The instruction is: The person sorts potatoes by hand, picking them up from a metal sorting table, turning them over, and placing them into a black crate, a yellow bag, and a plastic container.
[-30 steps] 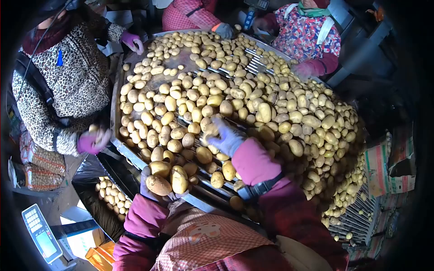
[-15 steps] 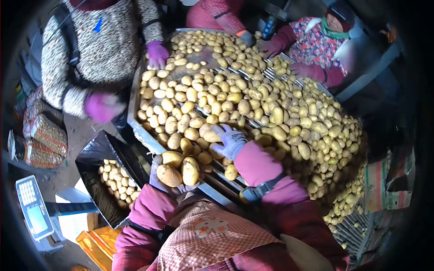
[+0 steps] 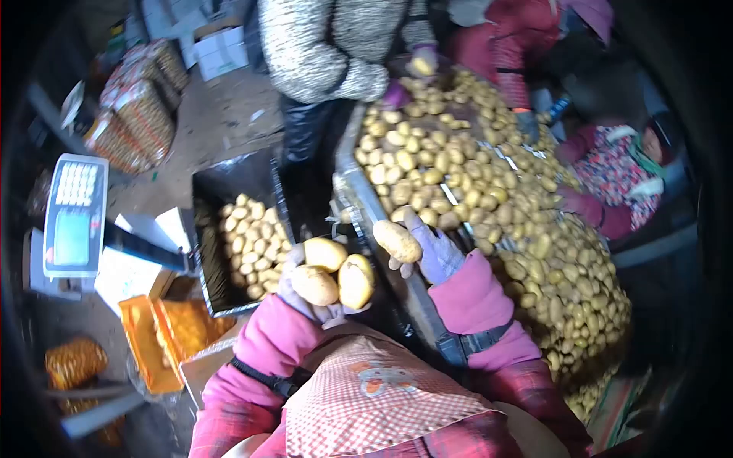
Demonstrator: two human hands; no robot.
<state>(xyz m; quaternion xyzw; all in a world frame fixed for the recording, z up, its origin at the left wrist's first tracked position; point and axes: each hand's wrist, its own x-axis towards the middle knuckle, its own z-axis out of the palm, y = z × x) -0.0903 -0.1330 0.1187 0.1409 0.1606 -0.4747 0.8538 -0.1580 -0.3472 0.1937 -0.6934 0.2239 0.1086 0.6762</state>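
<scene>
In my gloved left hand (image 3: 299,299) lie three large potatoes (image 3: 356,281), bunched together just right of the black-lined crate (image 3: 243,305). Several smaller potatoes (image 3: 252,237) fill part of that crate. My gloved right hand (image 3: 429,248) grips one oblong potato (image 3: 397,241) above the near metal edge of the sorting table (image 3: 366,191). Fingers wrap under the potato and the thumb points up. A large heap of potatoes (image 3: 553,282) covers the table to the right of my right hand.
A co-worker in a speckled top (image 3: 305,53) stands across the table; others are at upper right. A scale display (image 3: 75,217), a white box (image 3: 134,263), an orange bag (image 3: 172,336) and filled net sacks (image 3: 137,114) are on the left.
The view has turned left toward the crate. My right hand has lifted a potato off the heap and come closer to my left hand, which still holds its potatoes.
</scene>
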